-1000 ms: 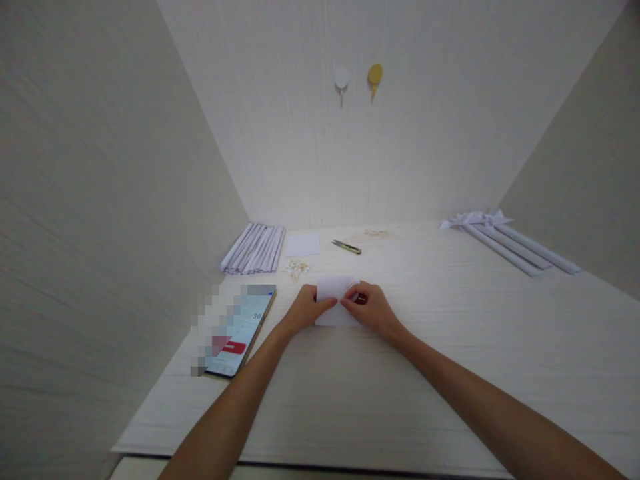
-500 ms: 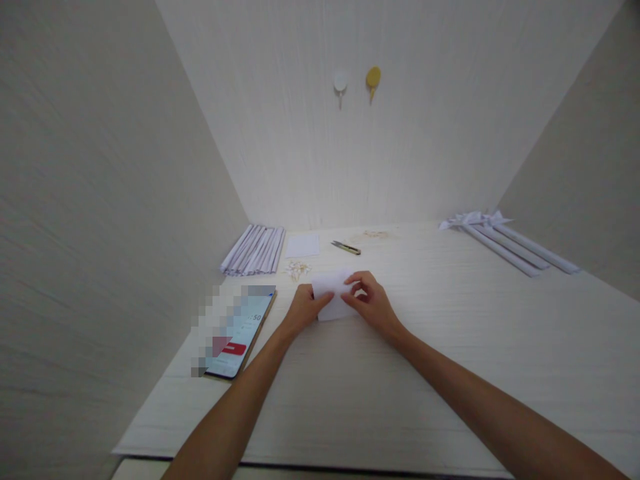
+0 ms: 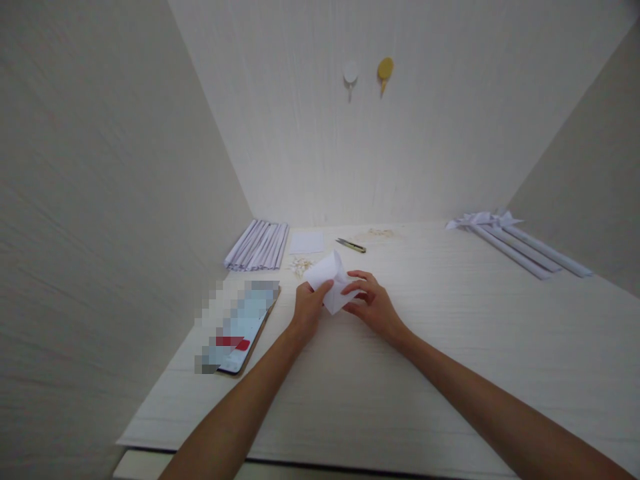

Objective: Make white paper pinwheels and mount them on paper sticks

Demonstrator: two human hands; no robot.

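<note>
The folded white paper (image 3: 333,283) sits lifted off the desk (image 3: 450,347) between the two hands, just ahead of the person at the centre, turned so that one corner points down and its long edge slants from upper left to lower right. The left hand (image 3: 309,311) pinches its left edge between thumb and fingers, while the right hand (image 3: 373,304) closes loosely on its right side, fingers curled under and against the sheet. Both forearms reach forward and converge on it, each hand equally near and touching the paper.
</note>
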